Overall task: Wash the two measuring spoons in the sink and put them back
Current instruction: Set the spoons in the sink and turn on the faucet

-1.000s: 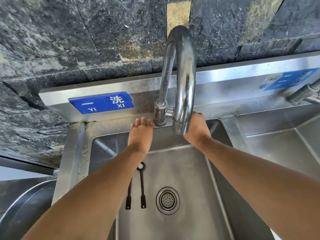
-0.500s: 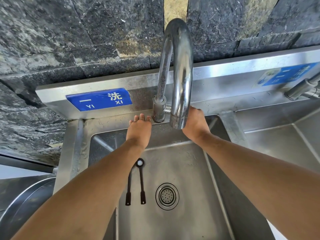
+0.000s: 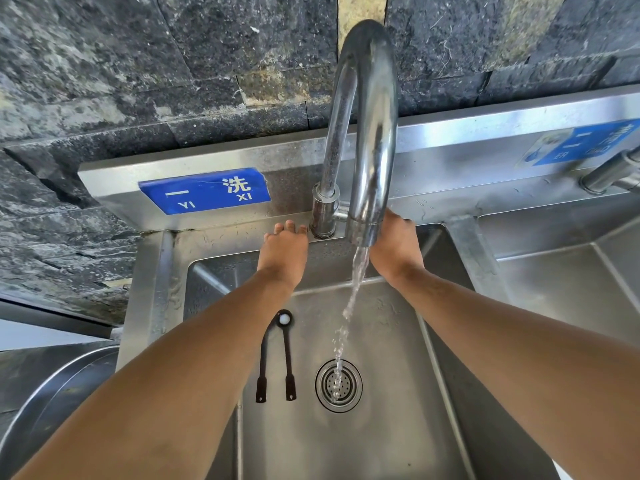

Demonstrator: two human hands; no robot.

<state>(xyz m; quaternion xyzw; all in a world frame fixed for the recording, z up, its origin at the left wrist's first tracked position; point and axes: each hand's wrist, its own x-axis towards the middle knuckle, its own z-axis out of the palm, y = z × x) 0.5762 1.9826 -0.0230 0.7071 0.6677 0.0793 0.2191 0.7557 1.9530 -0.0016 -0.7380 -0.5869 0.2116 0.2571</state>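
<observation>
Two black measuring spoons (image 3: 287, 355) lie side by side on the bottom of the steel sink (image 3: 388, 427), handles toward me, left of the drain (image 3: 338, 385). One bowl holds something white; my left forearm covers the other spoon's bowl. My left hand (image 3: 282, 252) rests with straight fingers on the back ledge beside the tap base. My right hand (image 3: 394, 247) reaches behind the curved tap (image 3: 367, 133) at its side lever; its fingers are hidden by the spout. Water runs from the spout onto the drain.
A second basin (image 3: 571, 289) lies to the right with another tap (image 3: 609, 174) above it. A blue label (image 3: 204, 190) is fixed on the steel backsplash. A round steel vessel (image 3: 52, 410) stands at the lower left. Dark stone wall behind.
Water has started running from the spout; before, the tap was dry. Both hands stay at the tap base, with the left fingers drawn closer together.
</observation>
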